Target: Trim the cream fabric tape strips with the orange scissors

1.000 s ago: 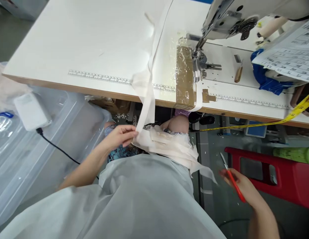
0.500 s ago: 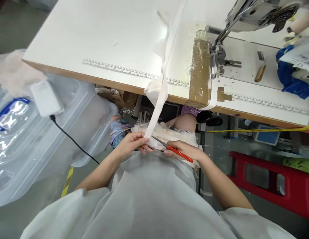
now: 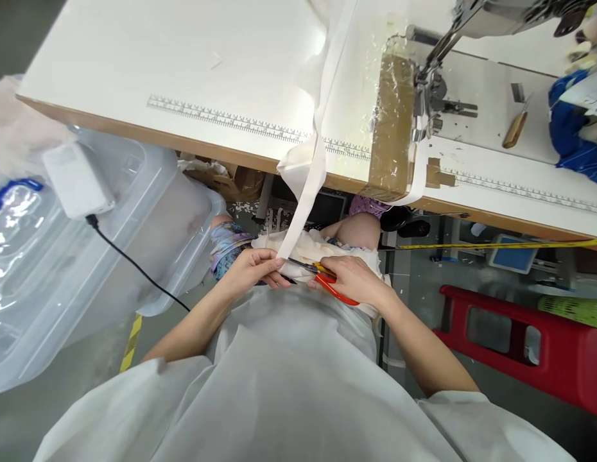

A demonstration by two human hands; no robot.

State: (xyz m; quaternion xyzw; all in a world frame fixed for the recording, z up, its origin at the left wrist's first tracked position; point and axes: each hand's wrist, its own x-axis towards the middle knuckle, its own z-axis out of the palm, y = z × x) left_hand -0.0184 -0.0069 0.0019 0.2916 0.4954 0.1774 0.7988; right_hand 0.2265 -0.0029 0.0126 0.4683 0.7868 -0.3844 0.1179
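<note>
Between thumb and fingers, my left hand [image 3: 257,268] pinches the lower end of a white fabric strip [image 3: 305,202]. The strip runs up over the table edge and across the white tabletop. My right hand [image 3: 351,279] grips red-handled scissors [image 3: 334,289], whose blades are spread and point left at the strip, close to my left fingertips. Whether the blades touch the strip I cannot tell. Cream fabric [image 3: 269,240] lies across my lap beneath both hands.
The sewing machine [image 3: 431,96] stands on the table [image 3: 183,51] at upper right, near a wooden-handled tool [image 3: 516,128] and blue fabric [image 3: 571,128]. A clear plastic bin [image 3: 149,212] with a white power bank [image 3: 79,179] is left. A red stool [image 3: 558,359] stands right.
The scissors have opened in my right hand, and their handles have spread apart. My left hand keeps its pinch on the strip. The view has shifted slightly.
</note>
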